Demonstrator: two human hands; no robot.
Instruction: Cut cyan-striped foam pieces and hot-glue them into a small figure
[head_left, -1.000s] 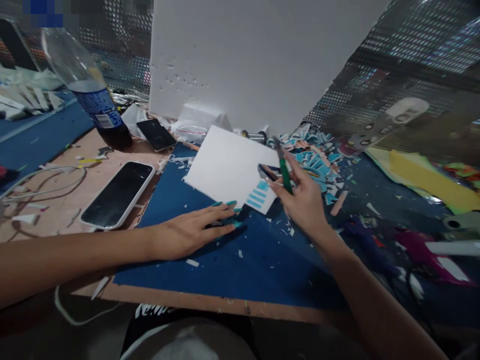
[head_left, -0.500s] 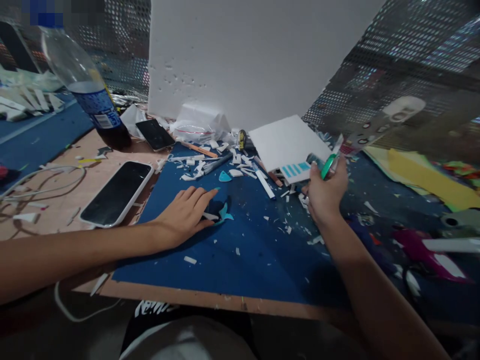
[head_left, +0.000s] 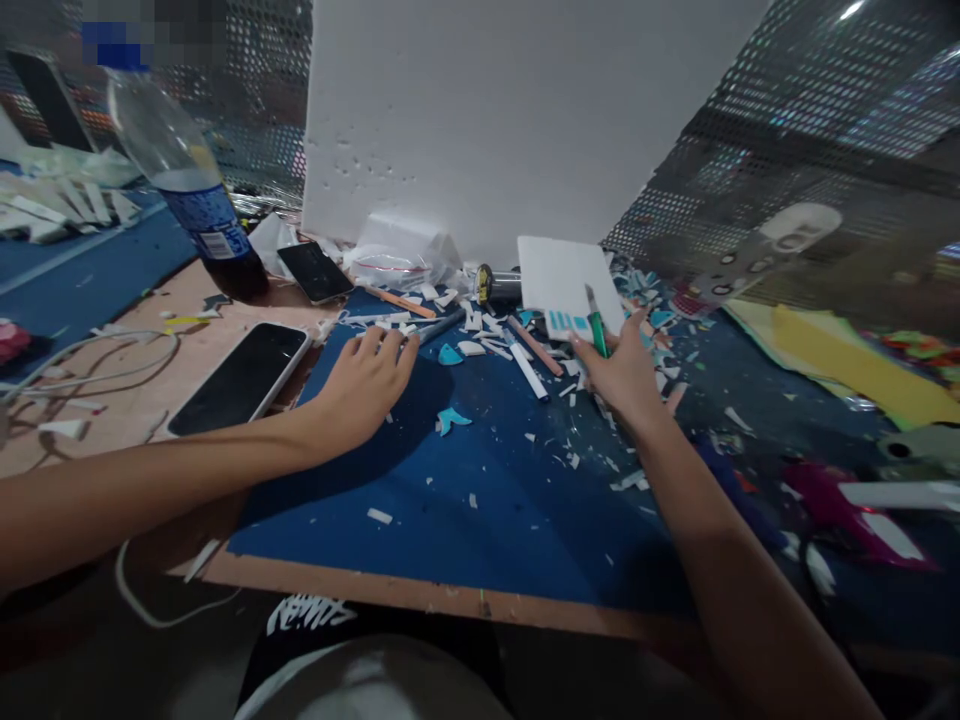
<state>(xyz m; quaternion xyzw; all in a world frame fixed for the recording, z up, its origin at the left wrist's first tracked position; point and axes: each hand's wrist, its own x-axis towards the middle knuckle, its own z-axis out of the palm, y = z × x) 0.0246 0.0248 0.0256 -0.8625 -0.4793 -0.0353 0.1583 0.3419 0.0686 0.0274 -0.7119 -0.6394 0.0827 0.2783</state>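
Note:
My left hand (head_left: 367, 385) is over the left part of the blue mat (head_left: 450, 520), fingers stretched out and nothing visible in them. Just right of it lies a small turquoise tail-shaped piece (head_left: 452, 420), with a rounded turquoise piece (head_left: 450, 354) behind. My right hand (head_left: 622, 375) grips a green-handled craft knife (head_left: 597, 334), its blade pointing up. Behind the knife is a white board (head_left: 559, 270) with turquoise stripes along its near edge; whether my fingers also hold the board, I cannot tell.
A phone (head_left: 240, 378) and a cola bottle (head_left: 206, 225) are on the left. White scraps, a white pen (head_left: 529, 370) and a tape roll (head_left: 486, 285) lie toward the back. A large white panel (head_left: 465, 130) stands behind; yellow sheets (head_left: 840, 355) are at right.
My left hand has lifted off the turquoise tail piece and moved left and away from me. My right hand has moved left with the knife, and the white board has shifted and turned.

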